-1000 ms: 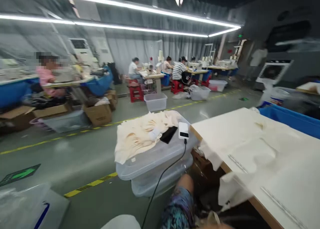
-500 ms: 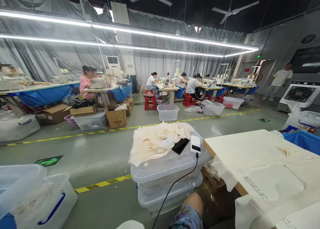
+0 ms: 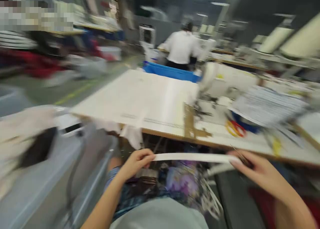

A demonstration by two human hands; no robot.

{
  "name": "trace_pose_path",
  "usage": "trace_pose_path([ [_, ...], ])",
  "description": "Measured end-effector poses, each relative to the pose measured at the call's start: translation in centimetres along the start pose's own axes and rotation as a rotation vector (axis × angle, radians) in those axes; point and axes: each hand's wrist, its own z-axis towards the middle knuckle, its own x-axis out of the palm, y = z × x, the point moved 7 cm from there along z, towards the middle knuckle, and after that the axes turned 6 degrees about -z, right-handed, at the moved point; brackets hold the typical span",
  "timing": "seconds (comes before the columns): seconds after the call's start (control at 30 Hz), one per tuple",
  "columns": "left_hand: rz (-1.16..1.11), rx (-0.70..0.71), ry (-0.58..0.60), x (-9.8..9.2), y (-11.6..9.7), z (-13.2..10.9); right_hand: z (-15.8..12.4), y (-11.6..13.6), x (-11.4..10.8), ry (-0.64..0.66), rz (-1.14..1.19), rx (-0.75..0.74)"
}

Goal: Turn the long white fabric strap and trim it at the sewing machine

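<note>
Head view: the person's left hand (image 3: 138,160) is pinching one end of a narrow white strip (image 3: 192,157) between thumb and fingers, and the right hand (image 3: 252,165) is holding the other end, so that both grips are closing on it from opposite sides. The strip is running nearly level and close to straight between them, over patterned clothing (image 3: 185,182) on the lap and just in front of the near edge of the white surface (image 3: 140,92). The right grip is also holding a thin, dark, pointed tool (image 3: 246,160), too blurred for its kind to be told. Below the right hand, loose white strips (image 3: 211,199) are hanging in a tangle. On the surface beyond, a sewing machine (image 3: 227,80) is standing toward the right, with red-and-yellow-handled scissors (image 3: 236,128) lying nearer the edge and a printed paper sheet (image 3: 270,104) resting beside them. A piece of white cloth (image 3: 132,134) is drooping over the front edge. At the left, cream fabric (image 3: 15,125), a dark flat object (image 3: 40,145) and a white device (image 3: 70,125) are lying on a translucent plastic box (image 3: 97,162). Beyond the surface, a co-worker in a white top (image 3: 182,47) is facing away.
</note>
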Motion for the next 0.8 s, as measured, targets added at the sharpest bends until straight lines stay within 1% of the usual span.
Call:
trace_pose_path([
  [0.07, 0.026, -0.027, 0.192, 2.3, 1.6, 1.9, -1.9, -1.0, -2.3, 0.022, -0.021, 0.075],
  [0.1, 0.03, -0.051, 0.284, 3.8, 2.5, 2.5, -2.2, -1.1, -3.2, 0.03, -0.017, 0.079],
  [0.17, 0.024, -0.083, 0.415, 6.9, 4.0, 2.8, -2.2, -1.3, -5.0, 0.001, -0.034, 0.126],
  [0.2, 0.018, -0.089, 0.455, 8.2, 4.7, 2.7, -2.1, -1.2, -5.7, -0.009, -0.04, 0.139],
  [0.27, 0.008, -0.084, 0.495, 10.4, 5.5, 2.6, -1.8, -0.8, -6.9, -0.031, -0.069, 0.144],
  [0.33, 0.007, -0.078, 0.51, 11.8, 6.2, 2.5, -1.7, -0.2, -7.8, -0.06, -0.131, 0.111],
  [0.43, 0.029, -0.076, 0.521, 12.8, 7.2, 2.6, -1.4, 0.7, -8.9, -0.128, -0.247, 0.042],
  [0.6, 0.092, -0.086, 0.501, 13.3, 9.2, 2.3, -0.6, 1.6, -10.2, -0.271, -0.381, -0.068],
  [0.67, 0.102, -0.099, 0.487, 13.3, 9.9, 2.2, -0.3, 1.8, -10.4, -0.302, -0.382, -0.075],
  [0.8, 0.059, -0.119, 0.454, 13.0, 10.7, 2.5, 0.3, 2.1, -10.6, -0.32, -0.364, -0.062],
])
